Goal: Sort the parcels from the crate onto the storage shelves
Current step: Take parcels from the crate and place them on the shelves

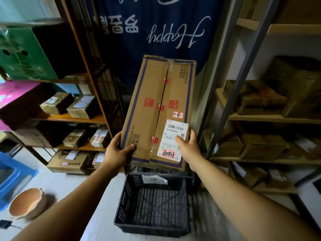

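The left hand (119, 152) gripped the near left corner of the long cardboard parcel (156, 101), and the right hand (188, 147) clasped its labelled right side, above the black crate (125, 197) on the floor (78, 185).

You are facing a dark blue banner (156, 28) hanging between a wooden shelf rack (73, 118) and a pale shelf rack (278, 117), all standing on white floor (69, 185).

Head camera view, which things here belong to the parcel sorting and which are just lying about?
Job: cardboard parcel, held by left hand and right hand; black crate; wooden shelves; metal shelves.
Lying about: blue banner, blue plastic bin, round brown bowl.
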Demonstrator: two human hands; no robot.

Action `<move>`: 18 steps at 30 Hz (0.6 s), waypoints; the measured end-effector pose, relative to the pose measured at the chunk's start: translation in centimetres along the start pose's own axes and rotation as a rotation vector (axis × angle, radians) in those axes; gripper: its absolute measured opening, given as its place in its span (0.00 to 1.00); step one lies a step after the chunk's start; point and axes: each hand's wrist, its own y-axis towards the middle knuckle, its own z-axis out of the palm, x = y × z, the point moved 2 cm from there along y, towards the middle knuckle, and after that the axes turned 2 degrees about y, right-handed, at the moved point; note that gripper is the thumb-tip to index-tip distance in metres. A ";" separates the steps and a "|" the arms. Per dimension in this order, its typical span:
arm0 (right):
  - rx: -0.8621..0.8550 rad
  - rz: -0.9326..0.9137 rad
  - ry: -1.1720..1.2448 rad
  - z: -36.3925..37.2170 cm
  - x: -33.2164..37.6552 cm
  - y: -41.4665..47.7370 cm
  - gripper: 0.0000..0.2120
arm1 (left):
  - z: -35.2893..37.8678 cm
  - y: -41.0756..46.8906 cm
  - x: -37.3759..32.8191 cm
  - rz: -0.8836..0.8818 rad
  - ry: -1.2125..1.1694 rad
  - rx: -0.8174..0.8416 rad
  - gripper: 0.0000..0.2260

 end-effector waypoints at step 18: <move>-0.074 -0.003 -0.065 -2.6 5.4 5.8 0.44 | -7.7 1.4 -2.9 -0.048 0.293 0.229 0.28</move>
